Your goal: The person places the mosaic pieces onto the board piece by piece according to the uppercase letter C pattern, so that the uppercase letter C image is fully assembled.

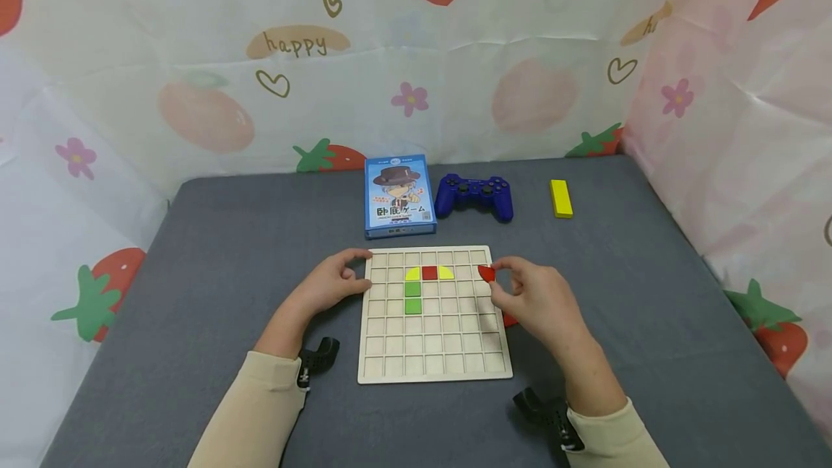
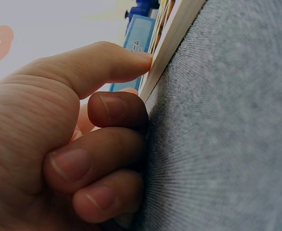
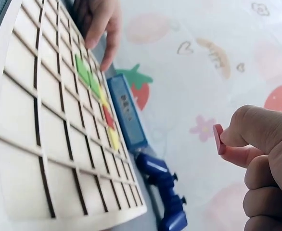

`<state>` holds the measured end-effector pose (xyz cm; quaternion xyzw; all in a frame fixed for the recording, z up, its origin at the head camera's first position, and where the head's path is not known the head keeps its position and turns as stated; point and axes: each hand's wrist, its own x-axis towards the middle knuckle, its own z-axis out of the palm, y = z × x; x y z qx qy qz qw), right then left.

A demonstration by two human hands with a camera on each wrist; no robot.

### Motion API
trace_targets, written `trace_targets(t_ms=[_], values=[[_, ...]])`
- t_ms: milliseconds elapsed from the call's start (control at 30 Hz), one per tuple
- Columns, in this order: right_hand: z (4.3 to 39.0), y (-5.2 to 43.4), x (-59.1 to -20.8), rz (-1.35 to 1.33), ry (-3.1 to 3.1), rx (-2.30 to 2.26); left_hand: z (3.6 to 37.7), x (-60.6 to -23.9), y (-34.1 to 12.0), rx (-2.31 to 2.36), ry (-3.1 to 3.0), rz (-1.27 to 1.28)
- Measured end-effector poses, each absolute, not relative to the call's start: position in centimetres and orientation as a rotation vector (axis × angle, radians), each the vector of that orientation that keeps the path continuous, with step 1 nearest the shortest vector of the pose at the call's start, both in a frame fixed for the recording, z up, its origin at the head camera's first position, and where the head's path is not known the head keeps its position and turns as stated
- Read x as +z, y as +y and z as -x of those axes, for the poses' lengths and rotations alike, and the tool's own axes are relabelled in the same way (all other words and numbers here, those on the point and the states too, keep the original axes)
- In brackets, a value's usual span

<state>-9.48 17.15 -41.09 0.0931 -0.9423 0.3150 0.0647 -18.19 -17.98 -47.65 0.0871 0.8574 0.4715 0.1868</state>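
Observation:
A pale wooden grid board [image 1: 390, 365] lies on the grey cloth. Thumb and forefinger of my left hand [image 1: 328, 282] touch its left edge, spread apart; in the left wrist view the other fingers [image 2: 102, 154] curl inward. My right hand [image 1: 536, 300] pinches a small red piece [image 1: 485, 274] with a curved edge, above the board's right side; the right wrist view shows the piece [image 3: 219, 139] edge-on. Set in the grid are a red square [image 1: 430, 273], two yellow curved pieces [image 1: 445, 273] and two green squares [image 1: 412, 297]. Another red piece [image 1: 509, 319] lies partly hidden beside the board.
Behind the board stand a blue game box [image 1: 399, 197] and a dark blue game controller [image 1: 474, 196]. A yellow block [image 1: 561, 198] lies farther right on the cloth-covered table [image 1: 260, 237]. Printed curtains [image 1: 455, 56] close off the back and sides.

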Motion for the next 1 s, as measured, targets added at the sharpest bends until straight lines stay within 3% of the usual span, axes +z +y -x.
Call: trace_targets(t_ms=[433, 1000], values=[[8.4, 14.4, -40.2, -0.487, -2.794, 0.923, 18.1, -47.7, -18.0, 1.317, 2.425, -0.243], [7.9, 10.5, -42.6, -0.722, -2.881, 0.845, 18.2, -47.5, -18.1, 1.346, 2.395, -0.28]])
